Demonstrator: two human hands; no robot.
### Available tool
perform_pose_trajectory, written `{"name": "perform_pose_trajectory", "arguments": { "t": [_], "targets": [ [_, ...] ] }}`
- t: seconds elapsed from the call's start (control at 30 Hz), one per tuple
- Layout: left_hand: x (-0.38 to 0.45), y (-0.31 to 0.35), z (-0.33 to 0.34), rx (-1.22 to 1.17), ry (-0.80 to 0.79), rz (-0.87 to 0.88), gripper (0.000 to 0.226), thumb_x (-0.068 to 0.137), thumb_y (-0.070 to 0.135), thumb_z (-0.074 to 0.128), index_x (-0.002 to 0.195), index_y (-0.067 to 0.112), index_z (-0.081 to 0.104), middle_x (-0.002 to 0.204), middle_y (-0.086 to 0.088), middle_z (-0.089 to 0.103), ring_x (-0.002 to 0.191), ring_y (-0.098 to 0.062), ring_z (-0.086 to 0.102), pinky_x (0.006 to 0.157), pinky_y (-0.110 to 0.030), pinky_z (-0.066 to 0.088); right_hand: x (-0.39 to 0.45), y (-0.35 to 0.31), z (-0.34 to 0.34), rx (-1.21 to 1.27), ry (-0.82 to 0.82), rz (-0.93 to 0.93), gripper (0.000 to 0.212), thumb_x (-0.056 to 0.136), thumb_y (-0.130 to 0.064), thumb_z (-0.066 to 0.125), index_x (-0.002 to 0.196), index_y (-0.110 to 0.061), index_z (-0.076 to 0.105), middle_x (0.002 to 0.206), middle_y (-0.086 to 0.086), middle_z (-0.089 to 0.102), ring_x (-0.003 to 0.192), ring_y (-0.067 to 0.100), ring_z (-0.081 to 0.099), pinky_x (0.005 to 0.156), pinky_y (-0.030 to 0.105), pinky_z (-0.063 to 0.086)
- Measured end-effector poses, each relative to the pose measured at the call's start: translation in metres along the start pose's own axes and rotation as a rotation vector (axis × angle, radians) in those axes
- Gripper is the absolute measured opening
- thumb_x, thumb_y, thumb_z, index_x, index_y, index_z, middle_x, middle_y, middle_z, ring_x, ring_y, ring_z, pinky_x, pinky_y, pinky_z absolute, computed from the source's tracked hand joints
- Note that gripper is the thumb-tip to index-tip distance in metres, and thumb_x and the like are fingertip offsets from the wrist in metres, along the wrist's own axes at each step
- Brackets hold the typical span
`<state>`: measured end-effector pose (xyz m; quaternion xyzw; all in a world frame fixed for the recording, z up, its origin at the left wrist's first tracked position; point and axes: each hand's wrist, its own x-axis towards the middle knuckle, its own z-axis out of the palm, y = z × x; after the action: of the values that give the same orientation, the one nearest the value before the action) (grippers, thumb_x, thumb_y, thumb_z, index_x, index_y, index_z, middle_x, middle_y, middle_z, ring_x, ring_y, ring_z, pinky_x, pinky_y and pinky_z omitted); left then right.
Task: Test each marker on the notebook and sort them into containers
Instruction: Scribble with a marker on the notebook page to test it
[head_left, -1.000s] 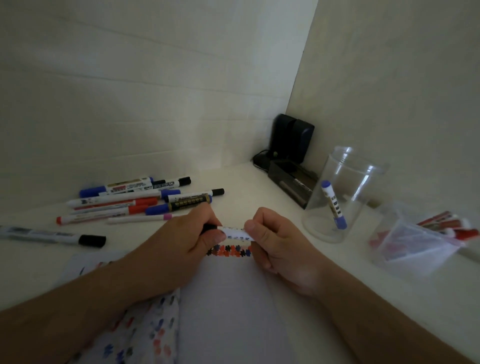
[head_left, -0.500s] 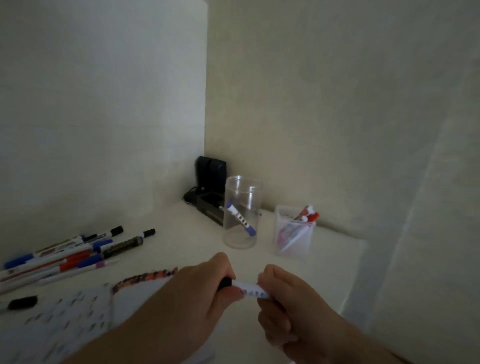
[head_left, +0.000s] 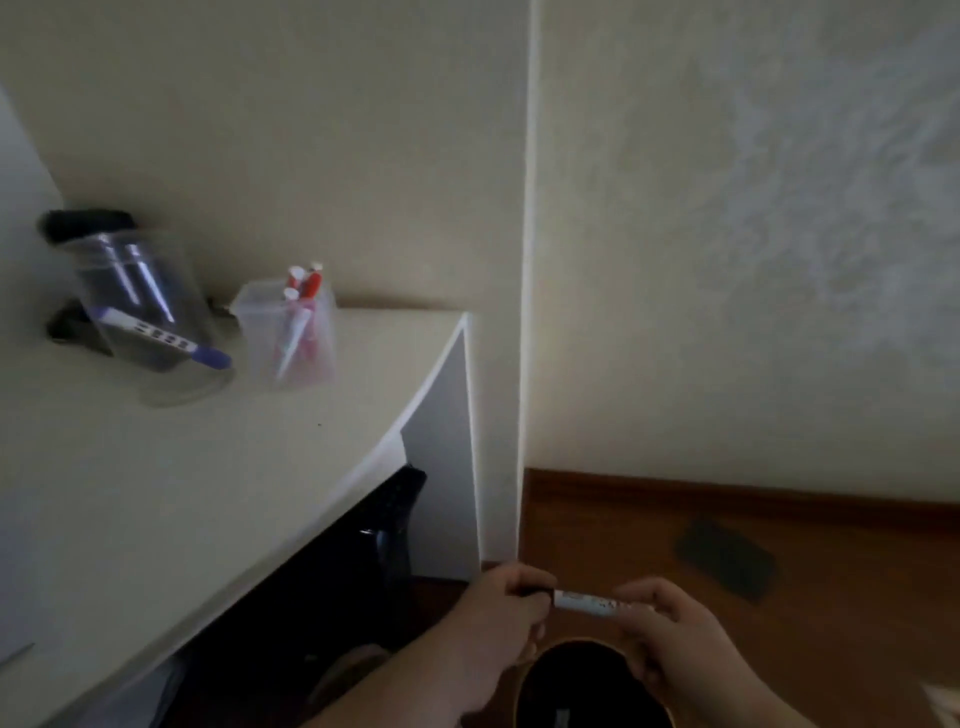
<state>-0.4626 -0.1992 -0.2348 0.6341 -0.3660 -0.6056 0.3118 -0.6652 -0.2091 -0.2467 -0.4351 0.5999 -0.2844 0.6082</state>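
I hold a white marker with a black cap level between both hands, off the desk's right side and above a round dark bin. My left hand pinches the black cap end. My right hand grips the white barrel. On the white desk stands a clear round jar with one blue-capped marker leaning inside. Beside it is a clear square cup with red markers. The notebook and the loose markers are out of view.
A black device sits behind the jar in the desk's corner. A black chair part shows under the desk's edge. The floor is brown wood, with a dark flat object lying on it near the wall.
The view has swung right and down, away from the notebook and loose markers. Both hands carried the marker off the desk to the right, over the dark bin on the floor.
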Motion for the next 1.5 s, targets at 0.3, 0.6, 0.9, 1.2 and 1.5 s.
{"name": "perform_pose_trajectory", "arguments": {
  "t": [0.3,0.6,0.9,1.2,1.5],
  "targets": [
    [0.062,-0.046,0.068,0.018,0.058,-0.330,0.033,0.097,-0.002,0.046,0.109,0.020,0.068,0.086,-0.011,0.067,0.066,-0.016,0.060,0.050,-0.022,0.048,0.044,0.102,-0.026,0.292,0.181,0.260,0.015,0.100,-0.006,0.057,0.112,-0.008,0.065,0.085,0.022,0.068,0.051,0.025,0.055,0.045,0.027,0.039],
    [0.035,-0.019,0.001,0.137,0.004,-0.188,0.033,0.095,0.007,0.056,0.123,0.025,0.060,0.098,-0.008,0.069,0.073,-0.015,0.064,0.063,-0.024,0.053,0.040,0.046,0.011,0.241,0.016,0.258,0.018,0.104,-0.009,0.054,0.122,-0.011,0.058,0.082,0.021,0.065,0.047,0.023,0.051,0.049,0.030,0.034],
    [-0.175,0.110,-0.206,0.221,0.197,0.543,0.025,0.101,0.008,0.057,0.119,0.023,0.066,0.084,-0.010,0.070,0.077,-0.018,0.069,0.071,-0.028,0.056,-0.059,-0.191,0.230,0.211,-0.653,-0.386,0.016,0.095,-0.006,0.060,0.095,-0.013,0.074,0.069,0.016,0.057,0.056,0.022,0.053,0.051,0.029,0.041],
    [-0.320,-0.006,-0.442,0.648,1.073,0.228,0.016,0.098,0.029,0.062,0.096,0.043,0.070,0.089,0.016,0.064,0.075,0.005,0.060,0.063,-0.019,0.043,-0.076,-0.238,0.483,-0.269,-0.899,-0.591,0.015,0.095,-0.005,0.061,0.103,-0.015,0.069,0.067,0.009,0.065,0.051,0.017,0.047,0.049,0.025,0.038],
    [-0.341,-0.072,-0.515,1.037,1.111,-0.047,0.017,0.095,0.034,0.067,0.109,0.043,0.067,0.098,0.017,0.048,0.100,-0.010,0.053,0.077,-0.018,0.038,-0.082,-0.221,0.579,-0.702,-0.851,-0.907,0.015,0.094,-0.017,0.067,0.089,-0.030,0.072,0.076,-0.005,0.073,0.055,0.000,0.065,0.054,0.013,0.046]
  ]
}}
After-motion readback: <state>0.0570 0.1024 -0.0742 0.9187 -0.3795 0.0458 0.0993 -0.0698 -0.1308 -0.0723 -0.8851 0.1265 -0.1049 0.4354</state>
